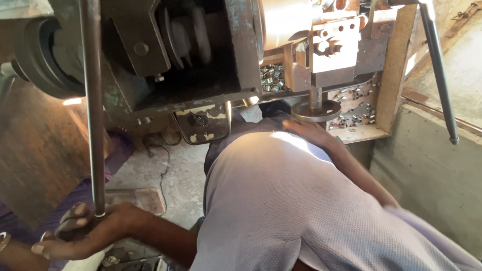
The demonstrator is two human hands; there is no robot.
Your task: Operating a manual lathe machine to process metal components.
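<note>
Left hand [84,231] fingers are wrapped round the long lever's [94,104] end at lower left, while the right hand [312,132] is spread under the small handwheel [316,110] at upper centre, probably mid-feed adjustment.

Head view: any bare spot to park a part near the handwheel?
Barely. The tray around the handwheel is littered with small metal pieces; right hand sits just below. Bare: the tray's front lip, and concrete floor between lever and knee.

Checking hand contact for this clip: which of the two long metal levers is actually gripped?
The left lever, upright: the left hand grips its lower end. The right lever slants free, while the right hand rests under a round handwheel.
</note>
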